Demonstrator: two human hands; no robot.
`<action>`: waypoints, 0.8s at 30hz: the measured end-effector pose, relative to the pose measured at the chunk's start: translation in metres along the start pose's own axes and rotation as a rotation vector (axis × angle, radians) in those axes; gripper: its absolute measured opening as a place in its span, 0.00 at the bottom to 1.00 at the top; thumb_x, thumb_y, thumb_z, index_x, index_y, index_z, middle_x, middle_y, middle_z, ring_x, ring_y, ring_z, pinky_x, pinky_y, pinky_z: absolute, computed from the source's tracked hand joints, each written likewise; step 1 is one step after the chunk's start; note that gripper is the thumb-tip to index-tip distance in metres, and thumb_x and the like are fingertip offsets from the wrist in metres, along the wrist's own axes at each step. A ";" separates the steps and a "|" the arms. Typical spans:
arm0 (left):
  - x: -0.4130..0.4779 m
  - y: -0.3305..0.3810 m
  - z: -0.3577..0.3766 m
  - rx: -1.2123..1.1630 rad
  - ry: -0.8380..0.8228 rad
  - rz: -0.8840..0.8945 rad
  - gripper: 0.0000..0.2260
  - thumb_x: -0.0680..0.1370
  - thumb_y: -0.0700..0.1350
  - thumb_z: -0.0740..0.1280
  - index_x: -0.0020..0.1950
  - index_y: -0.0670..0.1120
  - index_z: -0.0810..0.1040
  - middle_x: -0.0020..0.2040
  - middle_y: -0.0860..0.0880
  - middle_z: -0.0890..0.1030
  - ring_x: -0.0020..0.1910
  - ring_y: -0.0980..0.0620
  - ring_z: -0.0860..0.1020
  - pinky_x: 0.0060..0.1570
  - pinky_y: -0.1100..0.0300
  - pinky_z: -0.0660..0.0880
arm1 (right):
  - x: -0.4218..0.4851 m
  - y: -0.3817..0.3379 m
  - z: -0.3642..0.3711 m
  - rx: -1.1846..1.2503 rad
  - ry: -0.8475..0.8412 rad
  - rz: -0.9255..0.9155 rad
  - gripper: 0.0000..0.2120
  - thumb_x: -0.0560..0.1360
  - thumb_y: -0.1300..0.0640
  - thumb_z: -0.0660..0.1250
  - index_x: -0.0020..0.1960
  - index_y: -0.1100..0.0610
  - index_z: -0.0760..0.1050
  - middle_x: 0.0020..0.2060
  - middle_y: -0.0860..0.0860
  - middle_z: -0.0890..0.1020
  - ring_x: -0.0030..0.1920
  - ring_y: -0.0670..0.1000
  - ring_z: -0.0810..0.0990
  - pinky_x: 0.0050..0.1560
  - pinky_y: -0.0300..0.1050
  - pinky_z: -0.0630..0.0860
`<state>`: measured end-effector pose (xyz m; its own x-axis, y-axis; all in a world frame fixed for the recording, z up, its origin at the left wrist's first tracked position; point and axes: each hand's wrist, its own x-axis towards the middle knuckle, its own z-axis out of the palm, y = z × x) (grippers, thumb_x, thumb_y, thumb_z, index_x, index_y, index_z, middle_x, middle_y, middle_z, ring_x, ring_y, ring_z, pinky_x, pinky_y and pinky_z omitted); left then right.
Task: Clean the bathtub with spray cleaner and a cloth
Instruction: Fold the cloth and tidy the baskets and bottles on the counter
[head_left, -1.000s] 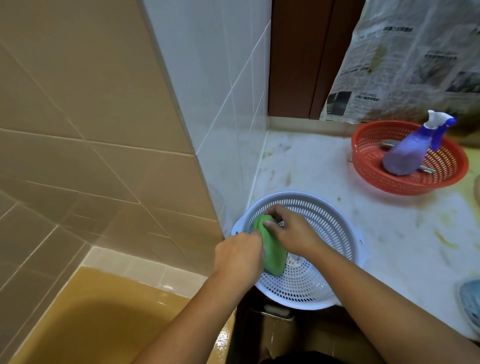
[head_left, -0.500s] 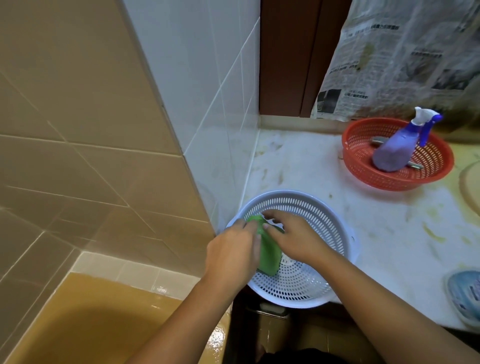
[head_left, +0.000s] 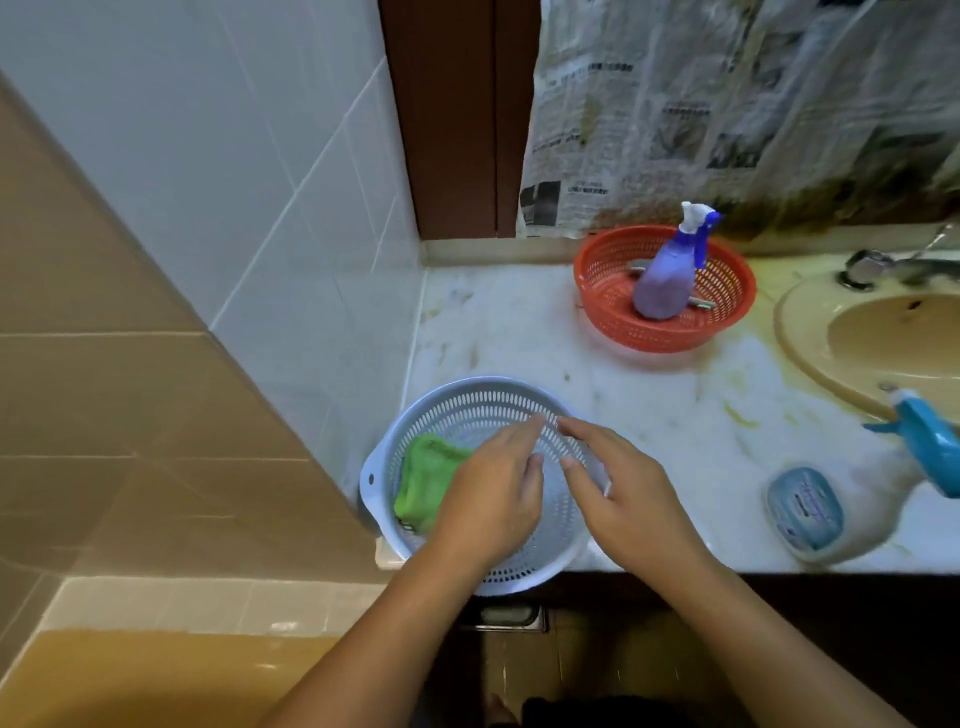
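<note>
A green cloth (head_left: 423, 483) lies folded in the left side of a pale blue perforated basket (head_left: 467, 405) at the counter's front left corner. Above the basket hover my left hand (head_left: 493, 499) and my right hand (head_left: 623, 493), both with straight fingers and holding nothing. Neither hand touches the cloth. A purple spray bottle (head_left: 667, 275) with a white and blue trigger leans in a red basket (head_left: 613, 312) at the back of the counter. The tan bathtub (head_left: 130, 675) shows at the bottom left.
A beige sink (head_left: 831, 358) with a metal tap (head_left: 867, 267) sits at the right. A white bottle with a blue label (head_left: 810, 509) and a teal trigger head (head_left: 930, 447) lies near the counter's front edge. Newspaper (head_left: 701, 114) covers the back wall.
Both hands have let go of the green cloth, which now lies in the basket, and have lifted above it with fingers spread. The view has shifted right, showing the sink.
</note>
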<state>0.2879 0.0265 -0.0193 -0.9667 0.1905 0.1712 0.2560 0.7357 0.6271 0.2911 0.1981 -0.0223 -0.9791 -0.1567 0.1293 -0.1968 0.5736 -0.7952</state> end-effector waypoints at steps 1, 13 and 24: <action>0.002 0.006 0.006 -0.020 0.003 0.018 0.20 0.84 0.40 0.61 0.77 0.45 0.71 0.73 0.48 0.76 0.70 0.56 0.71 0.66 0.71 0.61 | -0.005 0.003 -0.006 -0.003 0.010 0.009 0.19 0.82 0.56 0.67 0.73 0.49 0.76 0.67 0.40 0.79 0.68 0.38 0.75 0.68 0.29 0.67; 0.017 0.088 0.085 -0.099 -0.080 0.056 0.20 0.86 0.43 0.59 0.79 0.48 0.69 0.74 0.51 0.75 0.70 0.54 0.73 0.66 0.67 0.65 | -0.068 0.058 -0.093 -0.049 0.084 0.132 0.19 0.84 0.51 0.64 0.75 0.43 0.71 0.68 0.34 0.74 0.66 0.24 0.65 0.63 0.18 0.58; 0.006 0.176 0.164 -0.266 -0.124 -0.155 0.20 0.86 0.55 0.59 0.77 0.52 0.72 0.74 0.55 0.75 0.70 0.61 0.73 0.71 0.64 0.68 | -0.121 0.128 -0.179 0.077 0.099 0.212 0.17 0.83 0.54 0.66 0.71 0.47 0.76 0.63 0.40 0.80 0.65 0.40 0.77 0.67 0.43 0.76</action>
<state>0.3260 0.2641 -0.0329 -0.9834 0.1795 -0.0251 0.0830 0.5693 0.8180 0.3752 0.4344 -0.0330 -0.9991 0.0426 0.0087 0.0148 0.5219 -0.8529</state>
